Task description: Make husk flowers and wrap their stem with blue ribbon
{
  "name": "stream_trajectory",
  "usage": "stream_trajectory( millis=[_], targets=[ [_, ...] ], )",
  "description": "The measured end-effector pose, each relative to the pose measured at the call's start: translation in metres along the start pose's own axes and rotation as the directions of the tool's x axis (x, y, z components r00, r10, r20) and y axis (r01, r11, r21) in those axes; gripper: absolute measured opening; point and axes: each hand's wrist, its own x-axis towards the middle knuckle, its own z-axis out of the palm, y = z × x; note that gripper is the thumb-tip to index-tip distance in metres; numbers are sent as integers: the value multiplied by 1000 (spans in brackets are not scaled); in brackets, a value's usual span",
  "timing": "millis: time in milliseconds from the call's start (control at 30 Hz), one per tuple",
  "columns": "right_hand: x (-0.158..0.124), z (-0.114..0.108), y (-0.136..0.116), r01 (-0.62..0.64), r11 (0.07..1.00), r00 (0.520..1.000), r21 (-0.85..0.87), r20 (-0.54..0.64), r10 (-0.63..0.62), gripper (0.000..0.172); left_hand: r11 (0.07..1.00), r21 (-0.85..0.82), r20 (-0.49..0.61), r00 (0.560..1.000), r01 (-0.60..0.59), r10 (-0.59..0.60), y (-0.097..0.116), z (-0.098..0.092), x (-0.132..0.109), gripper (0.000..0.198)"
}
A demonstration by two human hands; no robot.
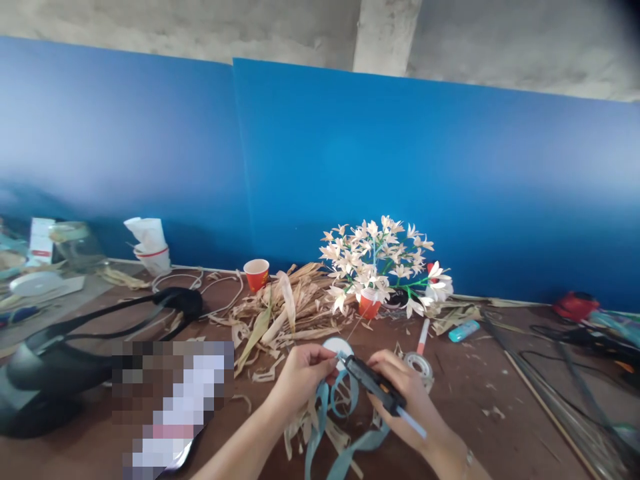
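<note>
My right hand [407, 397] grips a black hot glue gun [373, 385], and a pale glue stick [413, 423] sticks out of its back end. The nozzle points left, at the fingertips of my left hand [307, 370]. Those fingers are pinched on a light blue ribbon [323, 407], whose strips hang in loops below both hands. A thin wire seems to rise from the pinch, but what else the fingers hold is too small to make out. Behind the fingertips lies a round white thing [337, 345]. A clear tape roll [419, 365] is just beyond my right hand.
Cream flowers [373, 257] stand in a red cup [369, 305]; dried husks [295, 303] lie to their left by another paper cup [257, 275]. A black headset-like thing [65, 373] and a pixelated device sit at left. Wires and cables [565, 413] lie at right. A blue partition [310, 167] backs the table.
</note>
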Motion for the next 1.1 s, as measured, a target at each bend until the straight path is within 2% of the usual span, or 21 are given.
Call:
stream_trajectory(
  millis=[333, 1100],
  targets=[
    [-1, 7, 1, -1, 1000, 1000, -27, -24, 0, 21, 1000, 11, 19, 1000, -13, 12, 0, 0, 0, 18],
    [-1, 7, 1, 17, 999, 998, -41, -65, -19, 19, 1000, 3, 2, 1000, 29, -29, 5, 2, -3, 20]
  ],
)
